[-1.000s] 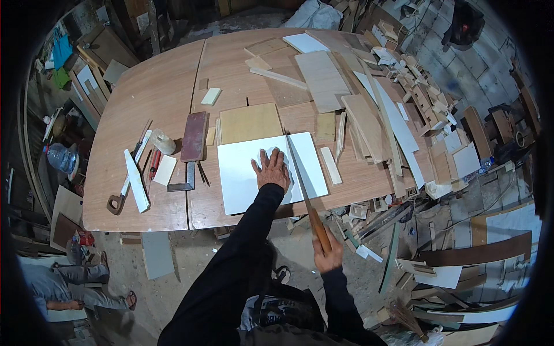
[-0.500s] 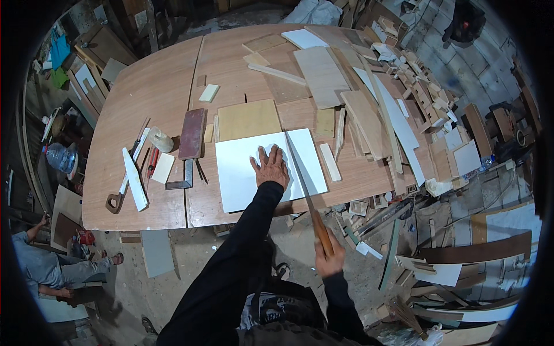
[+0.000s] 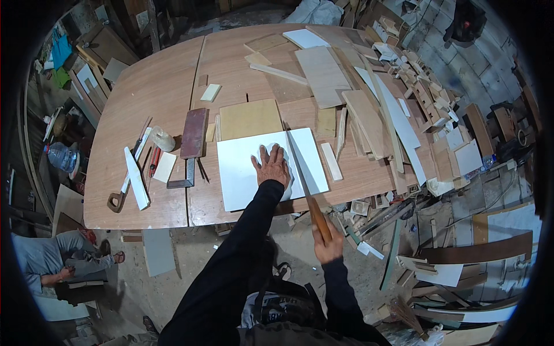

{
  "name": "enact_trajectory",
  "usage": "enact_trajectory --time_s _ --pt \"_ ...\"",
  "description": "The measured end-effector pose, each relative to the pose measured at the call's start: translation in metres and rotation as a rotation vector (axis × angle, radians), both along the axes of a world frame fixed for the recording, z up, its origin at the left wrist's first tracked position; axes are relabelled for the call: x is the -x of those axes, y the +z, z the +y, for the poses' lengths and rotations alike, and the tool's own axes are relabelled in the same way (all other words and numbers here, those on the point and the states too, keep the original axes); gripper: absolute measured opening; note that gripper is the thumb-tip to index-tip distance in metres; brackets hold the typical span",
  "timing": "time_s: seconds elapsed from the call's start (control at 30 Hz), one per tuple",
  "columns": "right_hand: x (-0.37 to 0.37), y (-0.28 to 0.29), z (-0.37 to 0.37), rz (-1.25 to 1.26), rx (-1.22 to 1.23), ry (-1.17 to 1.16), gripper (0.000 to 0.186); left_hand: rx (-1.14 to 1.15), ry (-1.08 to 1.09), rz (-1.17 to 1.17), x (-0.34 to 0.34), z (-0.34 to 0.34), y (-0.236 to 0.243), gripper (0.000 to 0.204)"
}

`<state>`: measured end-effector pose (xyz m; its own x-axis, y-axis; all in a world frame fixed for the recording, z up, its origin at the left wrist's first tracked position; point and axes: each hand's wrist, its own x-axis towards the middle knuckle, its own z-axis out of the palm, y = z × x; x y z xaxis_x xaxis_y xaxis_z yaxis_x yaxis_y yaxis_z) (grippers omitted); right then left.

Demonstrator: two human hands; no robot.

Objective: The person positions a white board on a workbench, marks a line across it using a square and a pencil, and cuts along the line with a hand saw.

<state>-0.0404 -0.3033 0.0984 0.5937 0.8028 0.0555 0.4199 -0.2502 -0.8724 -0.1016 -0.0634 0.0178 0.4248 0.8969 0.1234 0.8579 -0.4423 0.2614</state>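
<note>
A white board [image 3: 245, 167] lies flat at the front edge of the brown table. My left hand [image 3: 271, 166] rests on it with the fingers spread, pressing near the middle. My right hand [image 3: 328, 242] grips the wooden handle of a handsaw [image 3: 300, 167], below the table's front edge. The saw's long blade runs across the white board from front to back, just right of my left hand. A dark shadow lies along the blade. Behind the white board, and partly covered by it, is a yellowish board [image 3: 249, 118].
Left of the board are a maroon block [image 3: 194, 132], a metal square [image 3: 183, 177], a jar [image 3: 163, 139] and a second handsaw [image 3: 116, 200]. Wood offcuts [image 3: 363, 121] crowd the table's right side. A seated person [image 3: 52, 259] is at the lower left.
My right hand and the saw have moved slightly forward along the board. My left hand stays on the board. The person at the lower left has lowered an arm.
</note>
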Motion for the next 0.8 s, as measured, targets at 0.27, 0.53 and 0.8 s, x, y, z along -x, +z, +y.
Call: enact_trajectory --time_s 0.27,0.53,0.8 --pt "-0.003 0.019 0.005 -0.044 -0.051 0.041 0.044 0.039 -0.005 0.024 0.000 0.000 0.006 0.051" --pt "0.011 0.048 -0.046 0.029 0.008 0.051 0.046 0.036 0.001 0.017 0.003 0.001 0.005 0.050" --pt "0.004 0.031 -0.061 0.240 0.105 0.041 0.057 0.037 -0.003 -0.012 0.005 0.003 -0.004 0.050"
